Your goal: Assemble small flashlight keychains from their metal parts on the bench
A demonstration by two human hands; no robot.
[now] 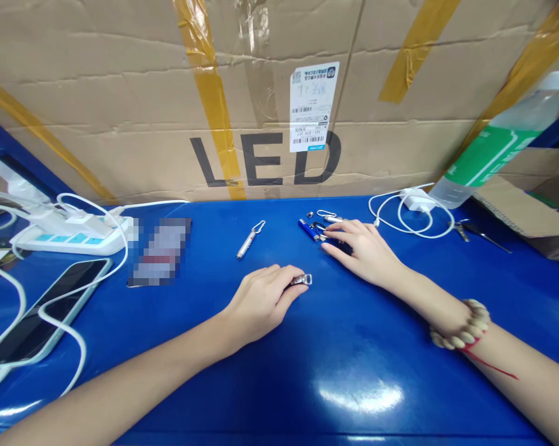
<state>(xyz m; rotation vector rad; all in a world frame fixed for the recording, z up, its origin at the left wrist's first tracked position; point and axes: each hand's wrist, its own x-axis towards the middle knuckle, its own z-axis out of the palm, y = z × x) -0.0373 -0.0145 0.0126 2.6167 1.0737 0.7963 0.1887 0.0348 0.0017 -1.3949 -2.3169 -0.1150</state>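
My left hand rests on the blue table, its fingers closed round a small silver metal piece whose end sticks out by the thumb. My right hand lies flat further back with its fingers stretched out over a small pile of keychain flashlight parts, among them a blue tube and a silver clip. A beaded bracelet is on my right wrist. A whole silver keychain flashlight lies alone on the table, to the left of the pile.
A cardboard box marked LED walls off the back. At the left are a white power strip with plugs and a phone on a white cable. A white charger, a plastic bottle and keys lie at the right.
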